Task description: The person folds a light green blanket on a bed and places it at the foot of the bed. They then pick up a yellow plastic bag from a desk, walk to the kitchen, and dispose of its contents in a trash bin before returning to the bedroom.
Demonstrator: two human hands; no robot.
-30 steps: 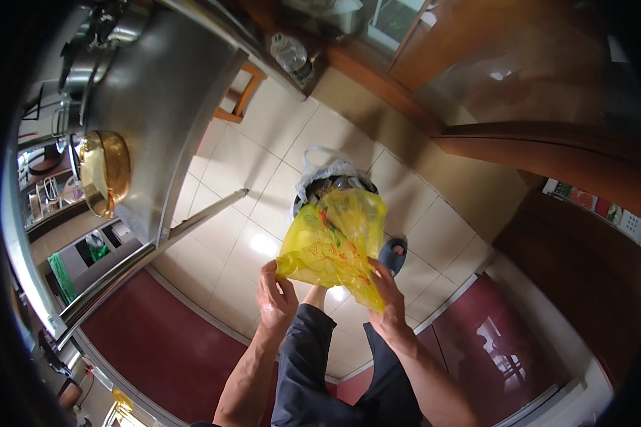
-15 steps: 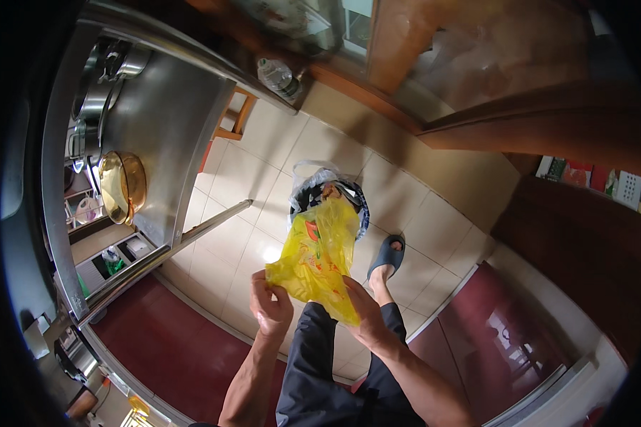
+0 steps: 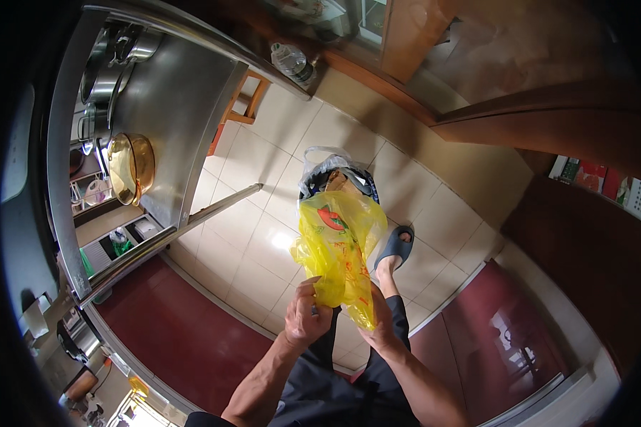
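Note:
A yellow plastic bag (image 3: 342, 242) with red and green print hangs between my hands, its far end spread wide. Closed around its near left edge is my left hand (image 3: 308, 313). My right hand (image 3: 381, 320) grips the near right corner, its fingers partly behind the plastic. Beyond the bag, a trash bin (image 3: 340, 174) with a liner stands on the tiled floor; brown scraps show in it. The yellow bag overlaps the bin's near side and hides part of it.
A steel shelf unit (image 3: 185, 99) stands at left, holding pots and an amber glass pot (image 3: 130, 169). A clear plastic bottle (image 3: 292, 64) stands by the brown wooden cabinet. My slippered foot (image 3: 395, 249) is right of the bag. Dark red cabinet fronts (image 3: 185, 320) flank me.
My left hand has moved right, closer to my right hand, and gathered its edge of the bag. The bag is now narrower near my hands and puffed out at the far end.

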